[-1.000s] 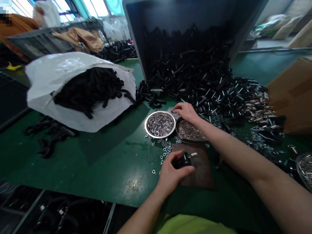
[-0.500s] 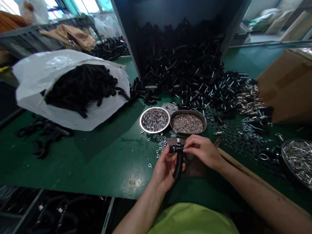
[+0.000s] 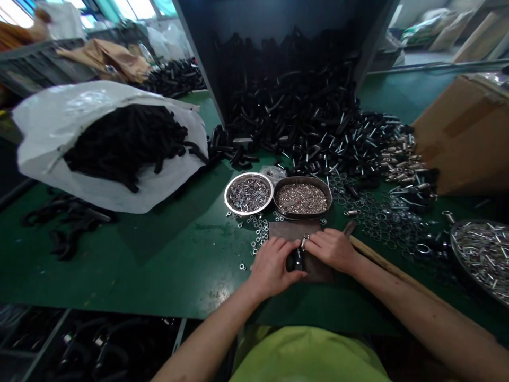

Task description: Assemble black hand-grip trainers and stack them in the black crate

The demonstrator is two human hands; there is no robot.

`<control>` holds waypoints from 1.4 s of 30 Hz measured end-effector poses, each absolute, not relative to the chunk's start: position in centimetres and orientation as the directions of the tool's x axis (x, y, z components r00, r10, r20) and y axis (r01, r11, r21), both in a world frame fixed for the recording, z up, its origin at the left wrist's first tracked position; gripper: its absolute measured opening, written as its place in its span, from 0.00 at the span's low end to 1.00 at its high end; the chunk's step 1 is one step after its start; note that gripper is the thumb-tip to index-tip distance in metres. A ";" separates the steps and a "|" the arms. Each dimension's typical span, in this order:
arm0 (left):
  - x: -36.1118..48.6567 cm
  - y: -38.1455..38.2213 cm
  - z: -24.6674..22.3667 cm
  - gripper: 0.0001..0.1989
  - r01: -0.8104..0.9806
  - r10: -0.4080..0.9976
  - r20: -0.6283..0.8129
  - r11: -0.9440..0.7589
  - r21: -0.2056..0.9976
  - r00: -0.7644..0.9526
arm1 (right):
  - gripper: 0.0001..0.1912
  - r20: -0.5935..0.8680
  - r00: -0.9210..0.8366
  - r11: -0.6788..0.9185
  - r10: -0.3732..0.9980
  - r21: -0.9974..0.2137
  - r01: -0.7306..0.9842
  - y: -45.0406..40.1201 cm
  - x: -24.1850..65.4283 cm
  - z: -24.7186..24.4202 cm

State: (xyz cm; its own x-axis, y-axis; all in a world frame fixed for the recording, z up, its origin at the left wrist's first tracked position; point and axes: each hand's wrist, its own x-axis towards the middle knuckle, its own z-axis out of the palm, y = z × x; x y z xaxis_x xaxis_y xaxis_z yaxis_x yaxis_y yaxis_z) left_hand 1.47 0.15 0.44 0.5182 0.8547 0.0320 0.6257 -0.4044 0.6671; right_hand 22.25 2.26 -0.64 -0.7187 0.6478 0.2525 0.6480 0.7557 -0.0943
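Note:
My left hand (image 3: 274,267) is closed around a black curved handle (image 3: 298,261), pressing it down over a flat brown plate (image 3: 286,229). Most of the handle is hidden under my fingers. A small coil spring (image 3: 304,242) shows at the fingertips of my right hand (image 3: 333,249), which is closed on it right beside the handle. Just beyond the plate are a round metal bowl (image 3: 227,197) of small metal parts and an oval tin (image 3: 329,204) of tiny pins or rivets. Loose nuts (image 3: 260,231) lie left of the plate.
A white sack (image 3: 159,193) of black parts lies at left. Behind the bowls, black handles (image 3: 294,122) spill from a dark bin. To the right are metal rings (image 3: 374,217), a wooden stick (image 3: 382,260), a pan of metal pins (image 3: 483,254) and a cardboard box (image 3: 461,138).
The handle has gone from being held up in my left hand to lying low on the plate, with my left hand turned over it. My right hand now has the spring at its fingertips.

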 end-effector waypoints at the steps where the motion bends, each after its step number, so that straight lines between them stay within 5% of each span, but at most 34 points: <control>1: 1.6 -0.2 0.3 0.31 0.653 0.843 0.038 -0.443 0.615 0.536 | 0.11 0.238 -0.706 0.737 0.667 -0.070 0.673 1.8 22.6 -0.4; 9: 2.0 -1.0 -0.4 0.32 0.773 0.921 0.038 -0.348 0.531 0.388 | 0.16 0.133 -0.076 0.074 0.988 0.022 0.997 -5.2 31.1 -1.3; 13: 2.2 -0.9 -0.3 0.31 0.790 0.928 0.036 -0.335 0.513 0.370 | 0.15 0.047 0.125 -0.119 0.991 -0.126 0.985 -6.6 32.2 -1.3; 17: 2.2 -0.9 -0.2 0.30 0.801 0.927 0.024 -0.337 0.495 0.376 | 0.15 0.059 0.005 0.031 0.998 -0.585 0.810 -6.6 28.3 3.6; 20: 2.2 -0.8 -0.1 0.31 0.806 0.927 0.019 -0.335 0.489 0.373 | 0.14 0.277 -0.045 0.231 0.960 -0.690 0.686 -6.5 25.6 5.5; 26: 2.4 -0.8 -0.3 0.31 0.812 0.929 0.017 -0.332 0.481 0.370 | 0.17 0.076 -0.276 0.274 0.958 -0.528 0.804 -5.1 24.4 4.6; 31: 2.3 -0.9 -0.4 0.32 0.810 0.929 0.023 -0.333 0.482 0.369 | 0.18 0.402 -0.223 0.396 0.888 -0.424 0.814 -5.6 24.2 5.8; 34: 2.3 -0.9 -0.5 0.31 0.813 0.930 0.014 -0.327 0.483 0.366 | 0.19 0.258 -0.338 0.411 0.905 -0.331 0.849 -6.0 25.1 4.0; 38: 2.4 -1.0 -0.6 0.31 0.809 0.937 0.022 -0.313 0.498 0.349 | 0.23 0.232 -0.182 0.230 0.956 -0.203 0.952 -6.7 28.2 0.8; 42: 2.5 -1.1 -0.3 0.29 0.774 0.958 0.008 -0.237 0.588 0.287 | 0.23 0.322 -0.050 0.003 0.945 0.146 0.989 -8.2 32.5 -1.4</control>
